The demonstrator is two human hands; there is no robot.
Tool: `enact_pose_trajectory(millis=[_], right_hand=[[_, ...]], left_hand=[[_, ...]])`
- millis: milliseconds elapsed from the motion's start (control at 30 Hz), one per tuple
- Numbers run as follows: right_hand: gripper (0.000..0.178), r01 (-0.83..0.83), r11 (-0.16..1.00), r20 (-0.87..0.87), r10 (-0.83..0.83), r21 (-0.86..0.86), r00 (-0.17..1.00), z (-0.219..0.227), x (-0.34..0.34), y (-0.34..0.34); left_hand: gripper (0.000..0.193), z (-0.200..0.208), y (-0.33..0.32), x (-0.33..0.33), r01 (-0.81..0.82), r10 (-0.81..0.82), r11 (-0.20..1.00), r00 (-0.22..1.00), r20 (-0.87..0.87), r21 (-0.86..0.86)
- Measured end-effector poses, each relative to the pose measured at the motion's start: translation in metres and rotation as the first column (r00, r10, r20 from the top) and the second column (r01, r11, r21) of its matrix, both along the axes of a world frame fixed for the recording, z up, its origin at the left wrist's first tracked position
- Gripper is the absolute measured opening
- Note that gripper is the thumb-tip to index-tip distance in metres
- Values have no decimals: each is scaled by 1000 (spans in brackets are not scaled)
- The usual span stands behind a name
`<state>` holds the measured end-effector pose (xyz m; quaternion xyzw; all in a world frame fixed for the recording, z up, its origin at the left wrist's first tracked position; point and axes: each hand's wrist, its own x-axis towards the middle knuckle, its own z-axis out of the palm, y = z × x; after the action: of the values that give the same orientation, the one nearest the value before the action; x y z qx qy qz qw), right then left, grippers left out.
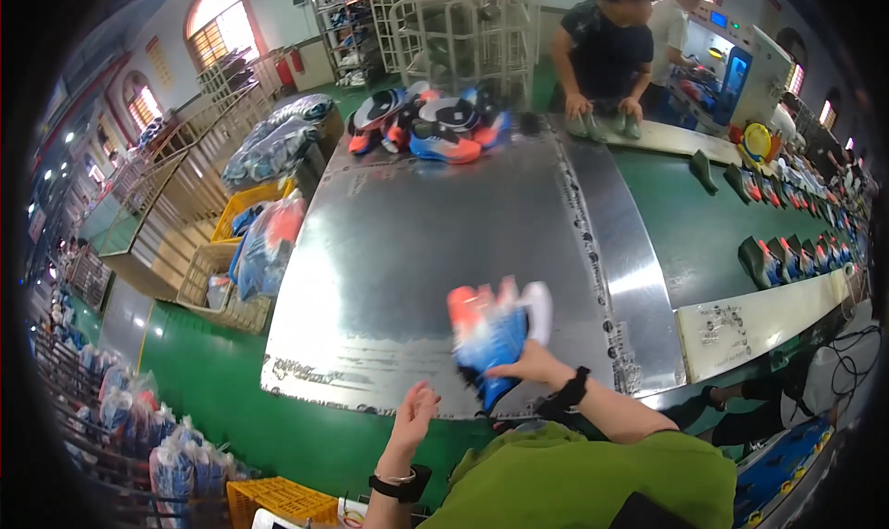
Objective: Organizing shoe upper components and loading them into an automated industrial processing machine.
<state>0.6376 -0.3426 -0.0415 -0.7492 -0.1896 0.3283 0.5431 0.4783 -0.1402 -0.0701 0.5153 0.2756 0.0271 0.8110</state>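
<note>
My right hand [535, 366] grips a small bunch of shoe uppers [495, 336] by their lower end, above the near part of the metal table [435, 242]. They are blue, white and coral, and motion blurs their outlines. A white rounded piece shows along their right side. To the left, my left hand [416, 412] is raised at the table's near edge. It holds nothing, its fingers are a little apart, and it does not touch the uppers.
A heap of blue, coral and black shoes [444, 126] covers the far end of the table. On the right a green conveyor [667, 219] carries shoe lasts and uppers. Across it, a co-worker [607, 52] handles grey-green lasts. Yellow crates [250, 205] and bagged pieces stand left.
</note>
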Motion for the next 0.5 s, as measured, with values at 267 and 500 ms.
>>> enact_pose_trajectory(millis=[267,500], right_hand=[[71,600,741,518,-401,-302,755,-121,93,-228],[95,579,9,579,-10,-815,815,-60,125,-211]], left_hand=[[29,-24,-33,33,231,-232,948,972,-21,220],[28,-38,-5,8,114,-106,989,991,-84,91]])
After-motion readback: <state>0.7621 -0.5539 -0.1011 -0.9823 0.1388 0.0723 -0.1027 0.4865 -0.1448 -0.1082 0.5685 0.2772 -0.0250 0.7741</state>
